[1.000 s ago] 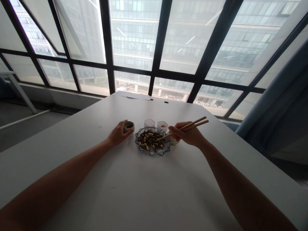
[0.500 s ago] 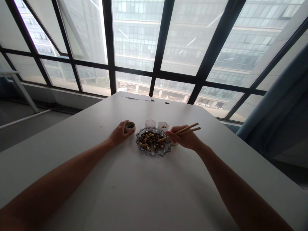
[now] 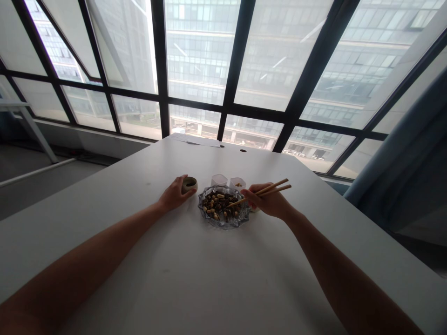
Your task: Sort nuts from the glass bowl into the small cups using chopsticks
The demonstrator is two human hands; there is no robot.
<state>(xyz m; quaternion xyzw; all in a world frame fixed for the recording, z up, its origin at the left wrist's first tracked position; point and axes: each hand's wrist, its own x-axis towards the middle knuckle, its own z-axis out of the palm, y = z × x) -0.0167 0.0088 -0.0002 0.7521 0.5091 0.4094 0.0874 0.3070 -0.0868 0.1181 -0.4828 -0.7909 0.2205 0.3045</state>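
My left hand (image 3: pixel 174 191) is wrapped round a small cup (image 3: pixel 189 184) standing on the table, with something dark inside it. My right hand (image 3: pixel 267 200) grips a pair of wooden chopsticks (image 3: pixel 274 188). Their tips reach into a clear scalloped glass bowl (image 3: pixel 223 224), among peanuts (image 3: pixel 215 216) and dark seeds (image 3: pixel 220 202). Whether the tips pinch a piece is too small to tell. Behind the bowl stand two small translucent cups, the left cup (image 3: pixel 219 179) and the right cup (image 3: pixel 238 183), which has a few bits in it. A pale object beneath my right hand is mostly hidden.
The white table (image 3: pixel 181 274) spreads out on all sides. At its far end lie a sheet of paper (image 3: pixel 202 141) and two dark round holes. Beyond is a wall of framed windows, with a blue curtain (image 3: pixel 401 153) at the right and a white frame (image 3: pixel 38 132) at the left.
The view has shifted very slightly. Both hands, the cup and the chopsticks keep almost the same places.
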